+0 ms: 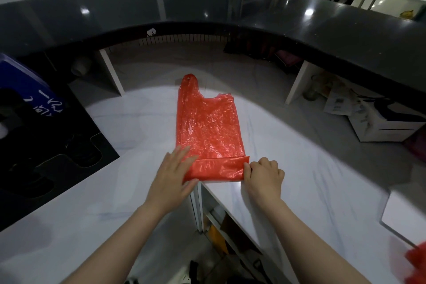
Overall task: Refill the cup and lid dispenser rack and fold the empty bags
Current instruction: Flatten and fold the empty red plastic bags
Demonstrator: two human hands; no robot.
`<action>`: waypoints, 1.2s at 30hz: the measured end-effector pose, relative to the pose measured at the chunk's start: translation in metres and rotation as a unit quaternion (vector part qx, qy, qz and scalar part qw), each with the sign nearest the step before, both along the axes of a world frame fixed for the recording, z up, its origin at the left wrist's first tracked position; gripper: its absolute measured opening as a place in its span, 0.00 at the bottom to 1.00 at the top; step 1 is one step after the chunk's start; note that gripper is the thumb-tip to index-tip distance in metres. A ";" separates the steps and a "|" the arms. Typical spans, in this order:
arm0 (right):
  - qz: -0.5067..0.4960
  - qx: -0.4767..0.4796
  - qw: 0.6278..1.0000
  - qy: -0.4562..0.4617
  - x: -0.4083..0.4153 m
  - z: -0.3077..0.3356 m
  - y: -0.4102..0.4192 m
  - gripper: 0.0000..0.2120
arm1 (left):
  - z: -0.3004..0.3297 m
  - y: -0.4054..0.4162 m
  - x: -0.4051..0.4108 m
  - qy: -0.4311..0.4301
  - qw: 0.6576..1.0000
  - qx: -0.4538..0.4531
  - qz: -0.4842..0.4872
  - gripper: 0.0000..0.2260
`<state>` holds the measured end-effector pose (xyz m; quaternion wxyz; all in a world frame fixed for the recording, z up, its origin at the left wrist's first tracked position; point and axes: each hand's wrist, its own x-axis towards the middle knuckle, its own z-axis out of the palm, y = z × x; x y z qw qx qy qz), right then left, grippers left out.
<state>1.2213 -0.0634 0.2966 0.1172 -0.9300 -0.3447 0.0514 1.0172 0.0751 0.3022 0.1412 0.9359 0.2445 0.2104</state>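
Note:
A red plastic bag (208, 124) lies flat on the white marble counter (143, 122), handles pointing away from me. Its near end is turned over into a narrow folded band (219, 168) at the counter's front corner. My left hand (174, 172) lies flat with straight fingers on the left end of that band, pressing it down. My right hand (265, 174) has curled fingers and pinches the band's right end. The cup and lid rack is not clearly in view.
A black panel with cut-out openings (53, 145) sits at the left beside a blue container (25, 83). A dark raised bar top (207, 7) curves round the back. A white box (382, 122) and papers lie at the right. Another red bag (417, 263) shows at the bottom right.

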 end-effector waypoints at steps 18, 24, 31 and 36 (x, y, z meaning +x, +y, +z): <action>0.227 -0.029 0.973 0.036 -0.002 -0.006 -0.009 0.30 | -0.010 -0.010 0.010 0.232 0.970 0.056 -0.035 0.31; 0.178 0.122 0.976 0.021 -0.004 -0.005 -0.015 0.25 | -0.009 0.000 -0.011 0.072 0.989 -0.121 0.054 0.19; 0.075 0.239 0.963 0.104 -0.003 -0.002 -0.012 0.07 | 0.007 0.005 -0.011 -0.093 0.941 -0.299 0.127 0.10; 0.041 0.245 0.949 0.193 0.004 -0.004 -0.012 0.16 | 0.004 0.002 -0.007 -0.095 0.926 -0.327 0.166 0.18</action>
